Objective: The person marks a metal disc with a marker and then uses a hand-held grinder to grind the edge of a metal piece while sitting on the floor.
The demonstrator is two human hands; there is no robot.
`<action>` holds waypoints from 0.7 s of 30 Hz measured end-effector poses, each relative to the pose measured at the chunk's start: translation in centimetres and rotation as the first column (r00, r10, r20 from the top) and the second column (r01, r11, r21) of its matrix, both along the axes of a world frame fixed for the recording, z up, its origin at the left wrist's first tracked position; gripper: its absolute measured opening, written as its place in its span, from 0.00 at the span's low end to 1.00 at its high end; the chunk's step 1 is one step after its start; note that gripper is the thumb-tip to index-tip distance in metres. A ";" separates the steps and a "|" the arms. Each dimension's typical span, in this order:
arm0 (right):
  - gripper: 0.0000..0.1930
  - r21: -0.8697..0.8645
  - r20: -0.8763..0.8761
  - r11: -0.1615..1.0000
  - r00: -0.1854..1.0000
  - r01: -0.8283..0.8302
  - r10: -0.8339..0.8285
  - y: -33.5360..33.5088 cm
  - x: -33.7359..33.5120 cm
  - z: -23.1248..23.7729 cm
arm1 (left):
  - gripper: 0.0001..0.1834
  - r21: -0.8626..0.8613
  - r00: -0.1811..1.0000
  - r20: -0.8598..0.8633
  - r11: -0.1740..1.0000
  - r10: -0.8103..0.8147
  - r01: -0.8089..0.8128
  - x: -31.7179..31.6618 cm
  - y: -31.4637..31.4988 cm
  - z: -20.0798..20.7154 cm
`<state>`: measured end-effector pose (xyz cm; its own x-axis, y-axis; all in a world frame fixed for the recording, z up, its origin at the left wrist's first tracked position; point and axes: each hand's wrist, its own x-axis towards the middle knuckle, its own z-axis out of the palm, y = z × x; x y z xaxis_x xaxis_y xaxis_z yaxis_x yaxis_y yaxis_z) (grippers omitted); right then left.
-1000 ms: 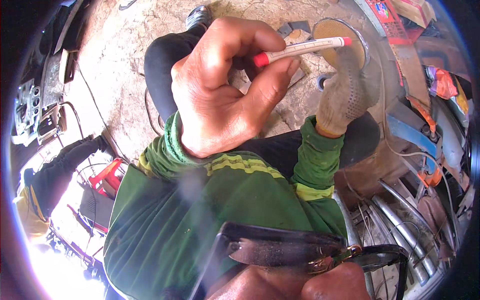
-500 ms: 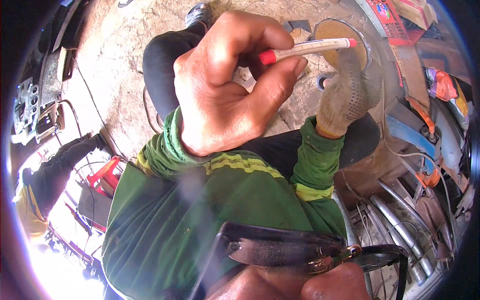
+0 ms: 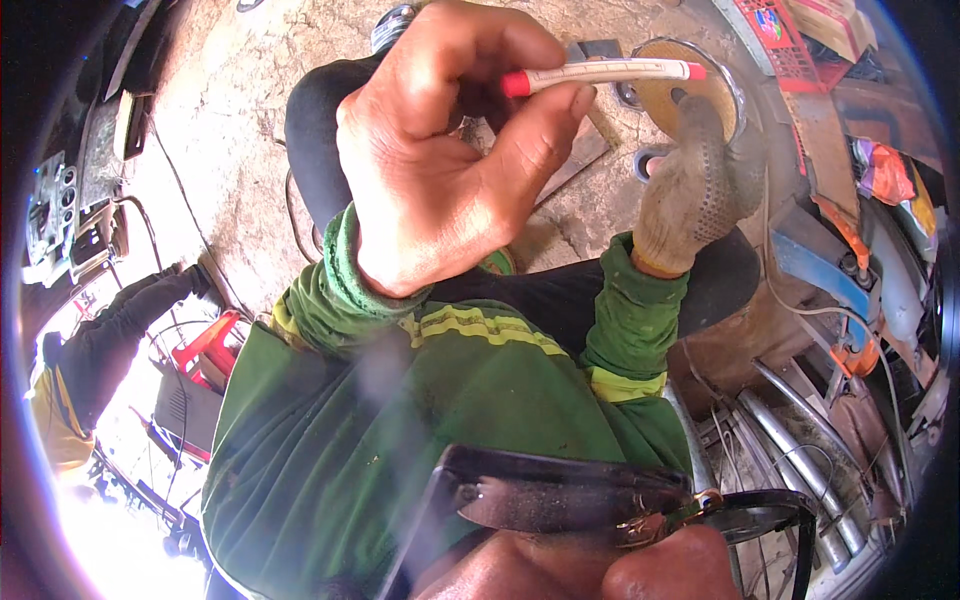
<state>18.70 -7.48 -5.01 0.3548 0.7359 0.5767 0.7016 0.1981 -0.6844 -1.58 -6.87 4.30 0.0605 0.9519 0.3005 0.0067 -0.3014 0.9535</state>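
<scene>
My bare left hand [image 3: 440, 170] pinches a white marker pen [image 3: 630, 70] with red ends between thumb and forefinger. The pen lies nearly level, its far end pointing right across the front of a round disc [image 3: 657, 103]. That disc has a tan face and a shiny metal rim. My right hand [image 3: 695, 195], in a pale knitted work glove with dotted grip, is closed on the disc's lower right side. Its thumb or a finger presses on the tan face; the other fingers are partly hidden. Whether the pen touches the disc, I cannot tell.
On the floor beyond my hands are a flat plate [image 3: 585, 160] and a small ring-shaped piece [image 3: 648, 163]. Metal tubes [image 3: 800, 470] lie at the lower right, below a blue and orange part [image 3: 825, 275]. A red crate [image 3: 785, 45] stands far right. Another person [image 3: 75, 385] is at left.
My left hand has shifted slightly up and left with the marker pen, which has risen a little. More of the flat plate shows below it. The right hand holds the disc almost unchanged.
</scene>
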 end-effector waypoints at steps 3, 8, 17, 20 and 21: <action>0.19 -0.001 0.083 1.000 0.996 -0.010 0.010 -0.3 1.1 -1.5 | 0.11 0.013 1.000 -0.025 1.000 0.009 -0.009 -0.5 0.3 -0.2; 0.17 -0.069 -0.015 0.998 1.000 0.010 -0.011 -0.6 0.9 -1.4 | 0.11 0.022 0.997 -0.059 0.999 0.044 -0.043 -0.3 0.3 -0.2; 0.13 -0.082 -0.268 0.994 0.959 0.077 -0.096 -0.1 -1.2 1.0 | 0.14 0.167 0.995 -0.082 0.983 -0.061 0.074 0.3 -0.3 -0.2; 0.14 -0.079 -0.249 0.993 0.963 0.087 -0.104 -0.2 -1.2 0.9 | 0.16 0.199 0.985 -0.158 0.975 -0.072 0.103 0.8 -0.6 0.1; 0.14 -0.068 -0.227 0.994 0.969 0.083 -0.097 -0.2 -1.2 0.6 | 0.16 0.225 0.981 -0.175 0.967 -0.079 0.118 0.8 -0.6 0.1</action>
